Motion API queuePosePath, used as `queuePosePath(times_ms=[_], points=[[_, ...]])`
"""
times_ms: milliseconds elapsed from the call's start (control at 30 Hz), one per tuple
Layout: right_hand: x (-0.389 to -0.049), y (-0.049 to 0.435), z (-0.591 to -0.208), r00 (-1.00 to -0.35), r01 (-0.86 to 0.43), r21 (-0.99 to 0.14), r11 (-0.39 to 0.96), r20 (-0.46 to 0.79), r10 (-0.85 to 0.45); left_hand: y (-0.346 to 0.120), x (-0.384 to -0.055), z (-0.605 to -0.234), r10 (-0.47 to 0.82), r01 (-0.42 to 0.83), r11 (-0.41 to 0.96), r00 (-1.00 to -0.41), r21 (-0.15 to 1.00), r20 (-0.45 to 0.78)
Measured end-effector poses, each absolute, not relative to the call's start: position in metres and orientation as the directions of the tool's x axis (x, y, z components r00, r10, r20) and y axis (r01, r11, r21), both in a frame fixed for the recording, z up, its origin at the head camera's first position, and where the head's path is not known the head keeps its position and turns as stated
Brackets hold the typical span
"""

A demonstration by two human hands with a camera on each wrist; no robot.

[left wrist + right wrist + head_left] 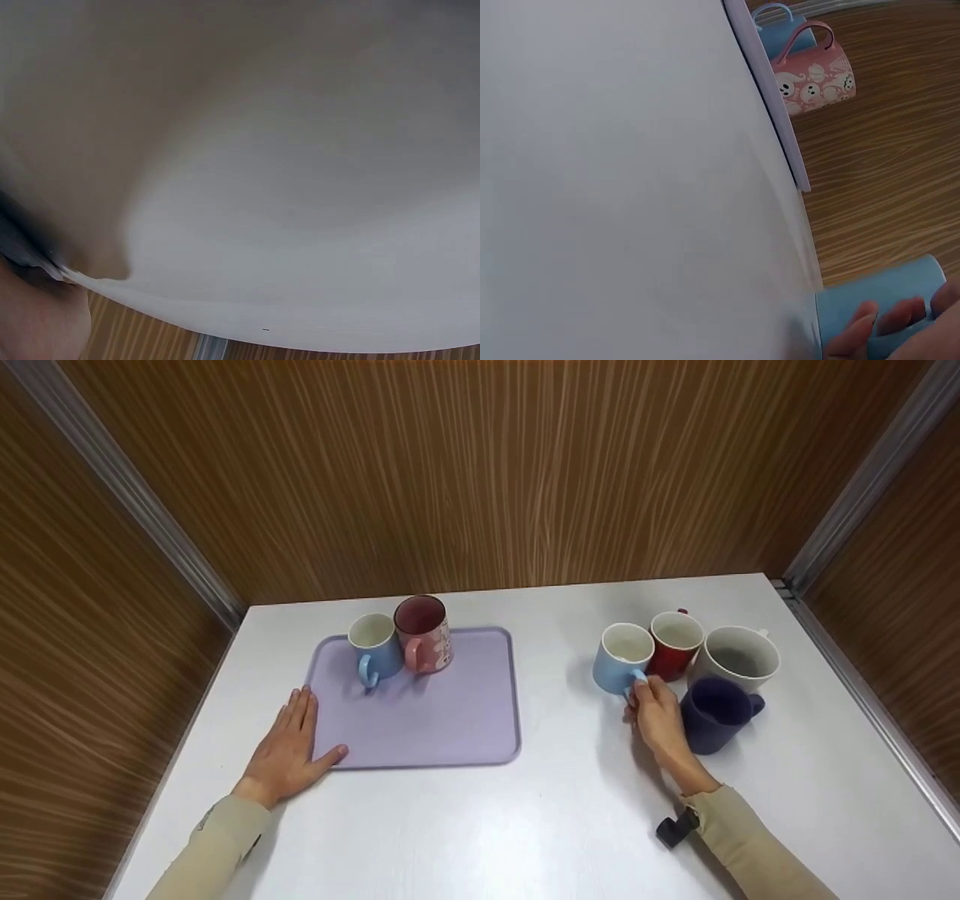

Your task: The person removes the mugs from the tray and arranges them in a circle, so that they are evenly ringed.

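Observation:
At the right of the head view, my right hand grips the handle of a light blue mug, which stands upright on the white table. The right wrist view shows its fingers against the same mug. My left hand lies flat with spread fingers at the left edge of a lilac tray, thumb over its front left corner. On the tray's back left part stand a blue mug and a pink patterned mug, side by side, handles toward me.
Close behind and right of the held mug stand a red mug, a large whitish mug and a dark navy mug. Wood-grain panels enclose the white table at the back and both sides.

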State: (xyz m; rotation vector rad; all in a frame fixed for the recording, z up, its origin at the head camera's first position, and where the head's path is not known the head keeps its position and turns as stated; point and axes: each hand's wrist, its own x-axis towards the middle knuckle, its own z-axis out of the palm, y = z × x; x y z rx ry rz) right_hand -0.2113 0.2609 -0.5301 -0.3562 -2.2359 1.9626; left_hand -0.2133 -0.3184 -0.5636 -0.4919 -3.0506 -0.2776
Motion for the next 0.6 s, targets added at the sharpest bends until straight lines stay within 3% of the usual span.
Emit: queuePosePath(times_ms=[367,600], points=[[-0.2096,0.2553,-0.5304,-0.932,0.079,-0.968,0.236,0.012,0.363,-0.3180,-0.2125,-0.5604,0.303,0.308,0.937,-0.951,0.167,0.055],[-0.2116,0.2555,-0.5318,-0.916,0.084,-0.975,0.208,0.007,0.402,-0.3181,-0.2118,-0.5623,0.310,0.319,0.933,-0.948,0.165,0.075]])
